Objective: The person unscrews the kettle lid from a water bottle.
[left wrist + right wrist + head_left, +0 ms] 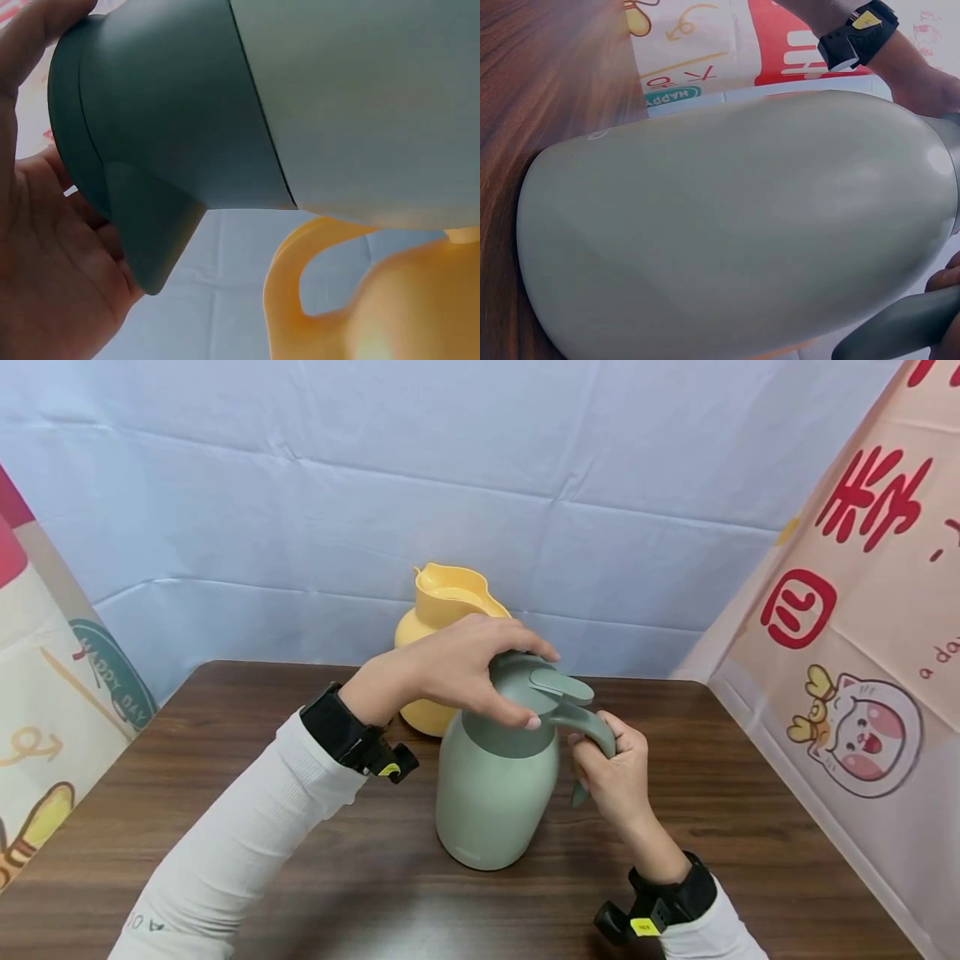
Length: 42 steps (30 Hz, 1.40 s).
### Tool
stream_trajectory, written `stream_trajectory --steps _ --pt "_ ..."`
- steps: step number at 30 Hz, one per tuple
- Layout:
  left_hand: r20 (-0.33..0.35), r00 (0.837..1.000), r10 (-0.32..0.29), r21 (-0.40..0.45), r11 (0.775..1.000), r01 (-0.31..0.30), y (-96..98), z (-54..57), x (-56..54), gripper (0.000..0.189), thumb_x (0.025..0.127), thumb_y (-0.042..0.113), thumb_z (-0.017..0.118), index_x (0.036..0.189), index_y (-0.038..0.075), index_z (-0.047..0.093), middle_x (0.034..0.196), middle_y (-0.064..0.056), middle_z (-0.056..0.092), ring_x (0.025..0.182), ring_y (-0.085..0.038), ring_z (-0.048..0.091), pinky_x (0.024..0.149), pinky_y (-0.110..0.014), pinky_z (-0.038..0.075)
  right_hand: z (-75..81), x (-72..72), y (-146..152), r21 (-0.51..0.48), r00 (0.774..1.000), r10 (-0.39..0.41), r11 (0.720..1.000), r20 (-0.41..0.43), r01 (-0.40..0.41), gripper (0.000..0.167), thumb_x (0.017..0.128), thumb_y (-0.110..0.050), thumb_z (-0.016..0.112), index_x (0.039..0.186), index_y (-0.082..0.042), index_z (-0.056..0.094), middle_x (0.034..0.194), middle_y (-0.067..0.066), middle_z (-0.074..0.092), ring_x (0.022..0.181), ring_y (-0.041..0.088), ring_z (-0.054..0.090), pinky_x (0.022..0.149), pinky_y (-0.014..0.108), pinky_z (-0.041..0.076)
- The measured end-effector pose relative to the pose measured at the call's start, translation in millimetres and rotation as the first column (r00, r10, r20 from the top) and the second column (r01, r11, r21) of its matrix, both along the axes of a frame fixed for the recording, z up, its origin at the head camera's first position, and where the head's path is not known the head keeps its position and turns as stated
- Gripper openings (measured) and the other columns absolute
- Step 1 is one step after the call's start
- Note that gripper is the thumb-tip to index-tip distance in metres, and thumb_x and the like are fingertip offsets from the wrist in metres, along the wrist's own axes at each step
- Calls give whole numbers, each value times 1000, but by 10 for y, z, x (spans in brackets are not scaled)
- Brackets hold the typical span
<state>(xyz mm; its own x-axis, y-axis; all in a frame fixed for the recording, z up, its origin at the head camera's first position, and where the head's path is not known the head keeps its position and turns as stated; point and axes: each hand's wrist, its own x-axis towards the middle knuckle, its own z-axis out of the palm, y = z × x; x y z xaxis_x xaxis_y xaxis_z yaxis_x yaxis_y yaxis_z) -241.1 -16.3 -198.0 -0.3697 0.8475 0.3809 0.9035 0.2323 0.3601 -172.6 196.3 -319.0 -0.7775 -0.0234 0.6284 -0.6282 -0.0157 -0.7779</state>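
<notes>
A pale green thermos jug [491, 814] stands upright on the wooden table in the head view. My left hand [468, 670] spans its darker green lid [525, 681], thumb on the near side and fingers across the far side. Seen from the left wrist, the thumb and fingers lie around the lid's rim, close to the spout [150, 232]. On the right, my right hand [618, 768] grips the jug's handle [588, 720], fingers wrapped round it below the lid's thumb lever [562, 685]. The right wrist view shows mostly the jug's body [735, 232].
Behind the green jug stands a yellow jug [448, 589], partly hidden by my left hand. The dark wooden table [360, 860] ends at a pale blue cloth backdrop [300, 527]. Printed cloths [840, 710] hang along both sides.
</notes>
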Motion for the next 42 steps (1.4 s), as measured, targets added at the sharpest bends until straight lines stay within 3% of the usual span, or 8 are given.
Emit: stream_trajectory --steps 6,12,17,21,25,31,40,42 --pt "12 1000 19 -35 999 -18 1 29 21 50 71 41 76 112 14 67 103 5 58 92 -5 51 75 -23 42 9 9 -9 -2 1000 -12 1000 13 12 28 85 14 46 63 -4 43 43 2 34 33 14 30 33 30 25" --pt "-28 996 88 -60 994 -89 28 35 94 51 75 42 73 114 11 66 101 0 56 87 -9 52 71 -23 42 22 40 -31 21 992 -111 994 67 110 34 87 9 48 60 -7 34 44 1 27 34 15 22 34 30 23" --pt "-81 973 217 -75 972 -223 91 41 166 48 74 50 70 106 14 65 91 2 51 79 -10 47 67 -24 40 -17 17 -24 5 988 -148 989 49 148 34 87 4 48 61 -8 30 46 2 22 36 14 16 34 31 19" --pt "-100 949 300 -78 948 -308 125 35 202 51 72 58 69 96 14 60 86 2 48 75 -11 45 63 -24 39 -146 -77 27 -32 994 -104 994 -16 104 33 86 4 49 62 -11 32 48 -1 20 39 11 15 36 27 17" --pt "-56 953 299 -47 952 -302 122 17 195 46 79 56 63 91 12 59 85 1 49 74 -11 46 63 -25 38 -84 -26 -6 -7 993 -118 993 11 118 33 87 4 50 61 -9 32 47 0 20 38 13 15 36 29 18" --pt "-22 965 263 21 965 -262 109 28 148 26 87 34 62 84 8 61 77 0 53 66 -11 47 60 -24 37 22 52 -51 13 988 -133 991 85 132 35 87 10 47 60 -6 31 46 2 21 38 15 14 37 30 19" --pt "7 934 357 50 933 -357 141 71 124 36 81 38 69 67 10 50 54 2 41 49 -11 37 49 -23 28 21 47 -41 9 986 -135 991 93 135 36 86 9 48 60 -8 29 47 1 19 40 14 12 36 29 18" --pt "12 929 371 22 928 -371 159 85 110 32 80 38 68 74 10 55 54 2 42 49 -12 40 49 -24 30 -150 -65 56 -10 990 -117 993 80 118 35 86 8 49 61 -7 29 47 3 19 40 15 12 37 30 17"
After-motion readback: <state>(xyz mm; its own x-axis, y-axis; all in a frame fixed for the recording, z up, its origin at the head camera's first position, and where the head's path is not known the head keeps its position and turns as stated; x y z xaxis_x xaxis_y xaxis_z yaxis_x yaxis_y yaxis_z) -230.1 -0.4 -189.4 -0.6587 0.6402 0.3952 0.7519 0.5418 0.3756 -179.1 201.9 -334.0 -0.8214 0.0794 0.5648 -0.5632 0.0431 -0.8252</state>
